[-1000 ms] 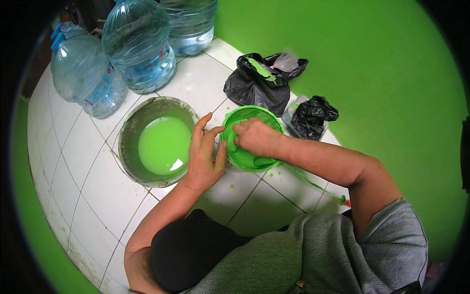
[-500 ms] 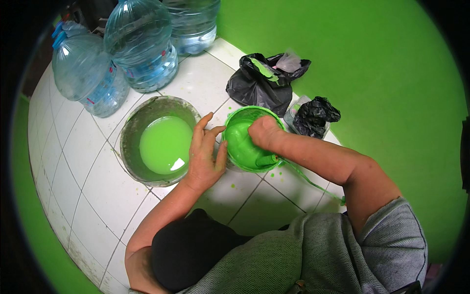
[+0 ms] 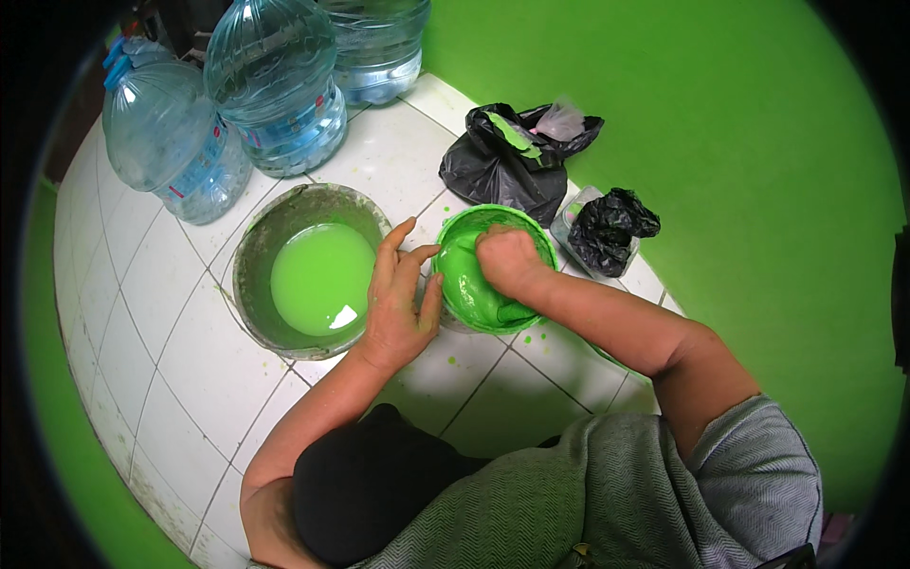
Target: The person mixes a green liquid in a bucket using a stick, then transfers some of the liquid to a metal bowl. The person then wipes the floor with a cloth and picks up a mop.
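A small bucket of green paint [image 3: 464, 267] stands on the white tiles in front of me, its inner wall coated green. My right hand [image 3: 510, 258] reaches into it with the fingers curled closed; whatever they hold is hidden. A green cylindrical piece [image 3: 517, 311] lies inside the near right rim. At the bucket's left side is my left hand [image 3: 403, 299], its fingers spread, with the middle fingertip and thumb against the rim. Left of that hand sits a larger, stained bucket [image 3: 248, 270] with thin light-green liquid [image 3: 322, 280] in it.
Large clear-blue water bottles [image 3: 275, 104] stand at the far left. Beyond the paint bucket slumps a black plastic bag [image 3: 502, 171] with green smears. A clear container [image 3: 578, 213] with a crumpled black bag [image 3: 616, 228] is close on the right, beside the green wall [image 3: 720, 171]. Green drops dot the tiles.
My right hand has shifted slightly left within the paint bucket and turned, its forearm swinging a little nearer my body. My left hand keeps its place at the rim.
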